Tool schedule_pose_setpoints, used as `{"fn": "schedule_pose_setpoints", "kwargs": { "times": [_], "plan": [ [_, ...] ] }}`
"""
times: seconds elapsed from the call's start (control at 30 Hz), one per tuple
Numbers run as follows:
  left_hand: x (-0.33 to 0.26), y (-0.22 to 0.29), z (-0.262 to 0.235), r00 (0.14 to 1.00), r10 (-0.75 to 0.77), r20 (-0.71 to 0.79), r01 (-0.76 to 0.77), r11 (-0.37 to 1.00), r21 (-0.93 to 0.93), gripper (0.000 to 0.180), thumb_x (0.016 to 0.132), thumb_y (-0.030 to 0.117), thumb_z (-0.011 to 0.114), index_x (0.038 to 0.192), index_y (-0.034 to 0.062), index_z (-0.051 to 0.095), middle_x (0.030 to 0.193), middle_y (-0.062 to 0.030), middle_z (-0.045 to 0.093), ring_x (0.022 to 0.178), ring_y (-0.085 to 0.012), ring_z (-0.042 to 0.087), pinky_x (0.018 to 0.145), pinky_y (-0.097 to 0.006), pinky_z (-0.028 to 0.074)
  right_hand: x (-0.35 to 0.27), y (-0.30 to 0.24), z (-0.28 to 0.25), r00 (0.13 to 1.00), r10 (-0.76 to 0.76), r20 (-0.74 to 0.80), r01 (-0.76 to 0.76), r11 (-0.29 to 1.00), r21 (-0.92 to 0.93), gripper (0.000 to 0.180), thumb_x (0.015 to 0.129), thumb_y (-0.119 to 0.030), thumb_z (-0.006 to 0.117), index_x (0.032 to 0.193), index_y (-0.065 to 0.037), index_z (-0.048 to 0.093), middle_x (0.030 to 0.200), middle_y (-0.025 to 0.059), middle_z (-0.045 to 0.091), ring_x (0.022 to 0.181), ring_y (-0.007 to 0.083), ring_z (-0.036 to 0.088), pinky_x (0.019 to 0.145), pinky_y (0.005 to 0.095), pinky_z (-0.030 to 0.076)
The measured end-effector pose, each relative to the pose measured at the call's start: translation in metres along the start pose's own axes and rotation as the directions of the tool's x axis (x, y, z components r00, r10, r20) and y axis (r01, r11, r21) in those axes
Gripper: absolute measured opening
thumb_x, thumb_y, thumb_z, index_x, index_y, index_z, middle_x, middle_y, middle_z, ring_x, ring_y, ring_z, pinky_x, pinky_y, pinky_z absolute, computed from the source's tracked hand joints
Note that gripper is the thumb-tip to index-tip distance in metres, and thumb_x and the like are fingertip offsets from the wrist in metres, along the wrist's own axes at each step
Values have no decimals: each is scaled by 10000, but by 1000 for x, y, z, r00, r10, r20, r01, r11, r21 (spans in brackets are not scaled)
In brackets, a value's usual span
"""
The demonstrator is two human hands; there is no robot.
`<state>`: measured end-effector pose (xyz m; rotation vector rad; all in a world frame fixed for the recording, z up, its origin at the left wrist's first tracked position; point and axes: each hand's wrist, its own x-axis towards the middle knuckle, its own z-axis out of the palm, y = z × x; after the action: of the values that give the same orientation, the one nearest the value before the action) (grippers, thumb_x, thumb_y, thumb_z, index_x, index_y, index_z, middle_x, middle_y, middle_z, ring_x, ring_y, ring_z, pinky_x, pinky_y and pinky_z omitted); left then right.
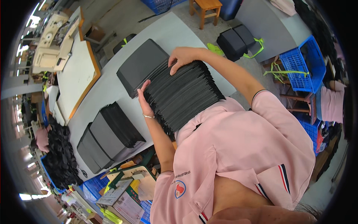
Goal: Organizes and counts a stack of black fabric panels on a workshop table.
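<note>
A thick stack of thin black pieces [182, 93], many edges showing, stands on the table's near edge against my body. My left hand [144, 100], with a bracelet at its wrist, lies flat along the stack's left side, fingers stretched out. Over the far edge of the same stack bends my right hand [182, 59], its thumb and fingers pressed on the pieces. Just beyond sits a neat dark grey block of stacked pieces [141, 63], touching or close to the stack. Another bundle of dark pieces [112, 130] lies apart at the table's left, its layers fanned at one end.
The pale grey table [167, 33] runs under the stacks. To its left is a white worktop with wooden edging [76, 74] and a sewing machine [48, 41]. Blue crates [304, 61], a tied black bundle [233, 43] and a wooden stool [205, 5] stand around. Papers [126, 207] lie lower left.
</note>
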<state>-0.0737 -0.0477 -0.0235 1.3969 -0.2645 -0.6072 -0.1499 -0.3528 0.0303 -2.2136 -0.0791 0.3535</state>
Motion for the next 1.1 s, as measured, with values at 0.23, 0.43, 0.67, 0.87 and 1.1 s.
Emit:
{"fn": "schedule_pose_setpoints", "kwargs": {
  "times": [0.23, 0.43, 0.67, 0.87, 1.1],
  "plan": [
    [-12, 6, 32, 996, -41, -77, 43, 999, 16, 663, 1068, 534, 377, 1242, -31, 678, 1193, -136, 685, 1108, -219, 623, 1030, -341, 454, -63, 47, 41, 852, 340, -399, 140, 586, 798, 421, 974, -447, 652, 1048, -49, 768, 967, 31, 716, 884, 109, 639, 817, 252, 495],
    [-15, 3, 26, 975, -151, -163, 138, 986, -90, 676, 1055, 564, 395, 1236, -24, 676, 1181, -132, 681, 1097, -218, 621, 1009, -348, 462, -50, 21, 39, 844, 415, -341, 7, 627, 779, 433, 1030, -429, 548, 1054, -42, 740, 1008, 40, 681, 956, 123, 625, 896, 278, 486],
    [-7, 0, 3, 967, 120, -225, -154, 978, -139, 760, 1068, 589, 296, 1232, -49, 674, 1255, -159, 665, 1219, -240, 574, 1131, -381, 358, -47, 68, 33, 920, 324, -221, 131, 278, 952, 655, 1044, -599, 411, 1186, -28, 697, 1128, 76, 685, 1032, 157, 637, 974, 283, 480],
    [-6, -2, 43, 929, 89, -360, -64, 995, 80, 819, 1066, 624, 228, 1195, -34, 697, 1269, -162, 656, 1215, -255, 570, 1139, -385, 337, -39, 46, 38, 926, 338, -168, -33, 517, 856, 697, 1042, -618, 389, 1274, -20, 660, 1219, 96, 677, 1123, 173, 631, 1027, 305, 472],
    [-2, -2, 5, 928, 27, -371, -79, 989, -125, 888, 1040, 682, 184, 1232, -39, 666, 1278, -163, 674, 1216, -258, 585, 1138, -390, 350, -57, 72, 35, 943, 274, -191, 106, 295, 949, 690, 1053, -612, 367, 1351, -43, 619, 1254, 83, 666, 1159, 179, 619, 1048, 326, 468]
  ]
}}
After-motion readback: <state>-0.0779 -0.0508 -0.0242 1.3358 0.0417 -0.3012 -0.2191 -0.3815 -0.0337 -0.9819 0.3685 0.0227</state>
